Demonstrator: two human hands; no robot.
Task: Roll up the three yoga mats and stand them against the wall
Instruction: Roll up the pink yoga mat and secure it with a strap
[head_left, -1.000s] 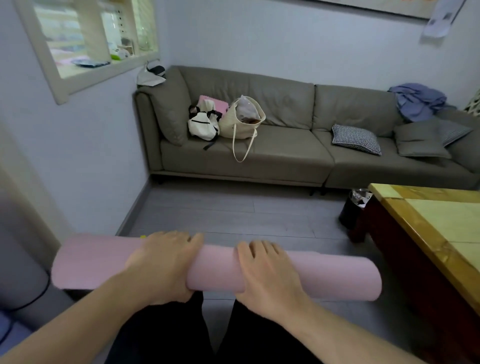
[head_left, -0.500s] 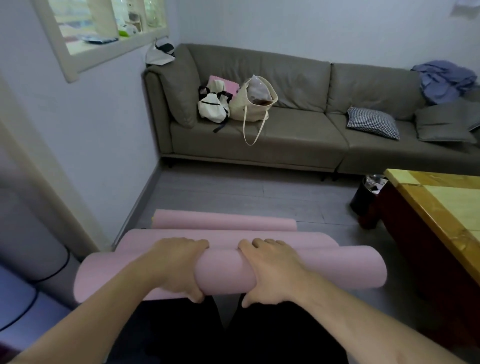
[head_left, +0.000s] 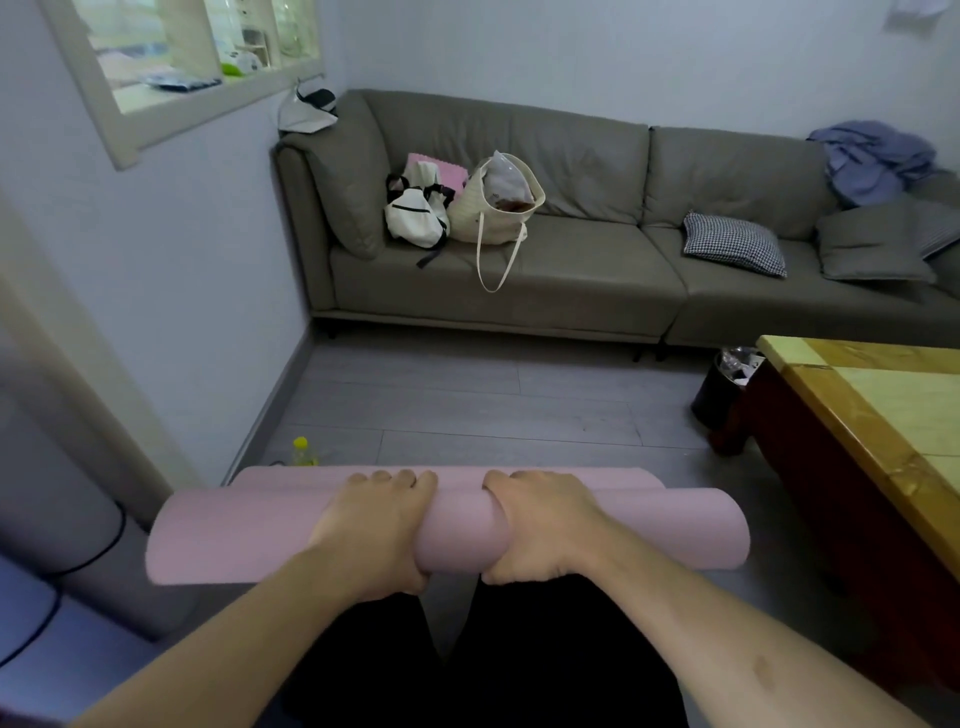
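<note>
Grey floorboards (head_left: 467, 395) run from our knees to an olive sofa (head_left: 571, 260) at twelve o'clock, where a cream tote bag (head_left: 493, 208) and a white backpack (head_left: 415, 215) sit on the seat. At three o'clock we see a wooden surface (head_left: 883, 415) with a dark bin (head_left: 719, 389) just beside its corner. At six o'clock we hold a rolled pink yoga mat (head_left: 649, 530) lying crosswise in front of us. Our left hand (head_left: 371, 530) and right hand (head_left: 540, 525) are both closed around its middle, fingers over the top and thumbs underneath. Just behind it we see a second pink mat (head_left: 291, 475), and a yellow-capped bottle (head_left: 303, 451) stands by the wall at ten o'clock.
</note>
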